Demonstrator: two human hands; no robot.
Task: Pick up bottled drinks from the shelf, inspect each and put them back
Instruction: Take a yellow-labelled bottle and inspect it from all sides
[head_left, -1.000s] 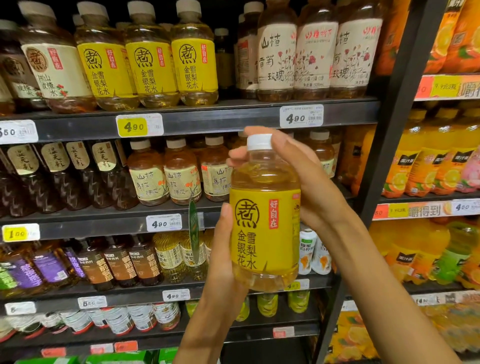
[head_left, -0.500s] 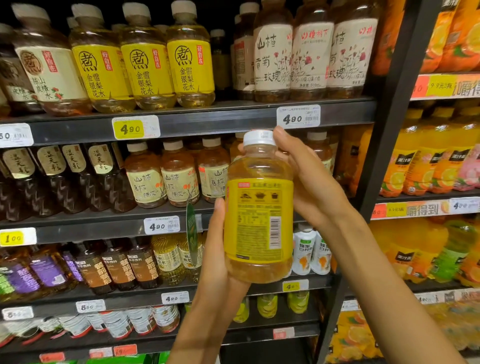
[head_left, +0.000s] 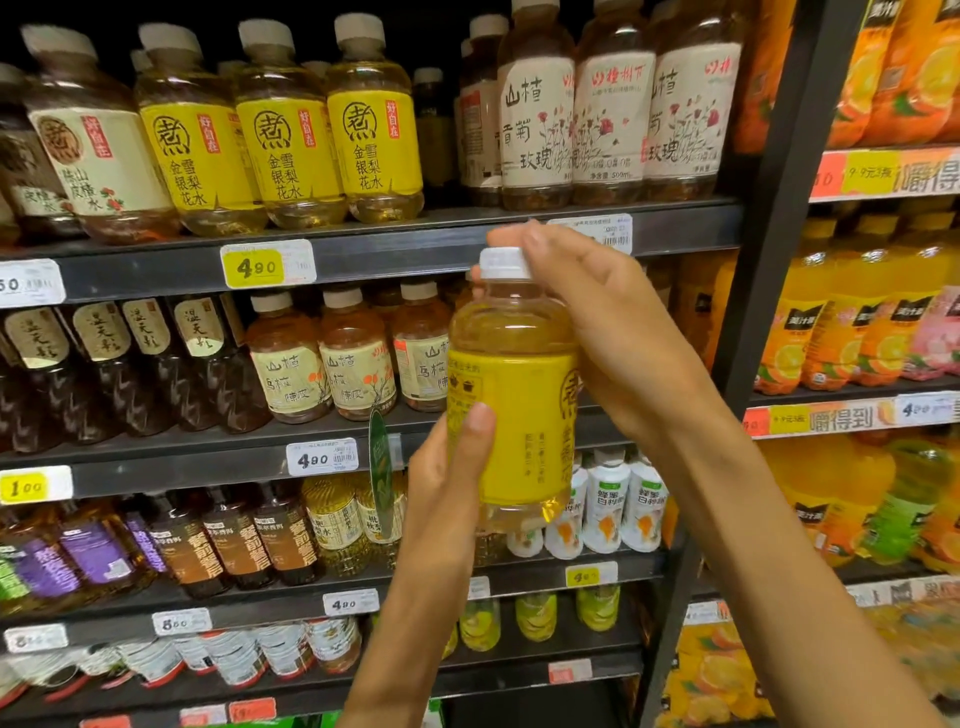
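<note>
I hold a yellow-labelled bottle of pale yellow drink upright in front of the shelves, at middle height. My left hand grips its lower body from the left, thumb across the label. My right hand wraps the white cap and shoulder from the right and behind. The label's plain side faces me, with the logo at its right edge. Three matching yellow bottles stand on the top shelf, with a gap to their right.
Dark shelves hold rows of bottled teas: cream-labelled bottles top right, brown bottles on the second shelf, white bottles lower. A dark upright post splits off the orange drinks on the right. Price tags line the shelf edges.
The bottle has turned about its axis: first the front logo faced me, then the back panel, now a side. My right hand's fingers have closed over the cap.
</note>
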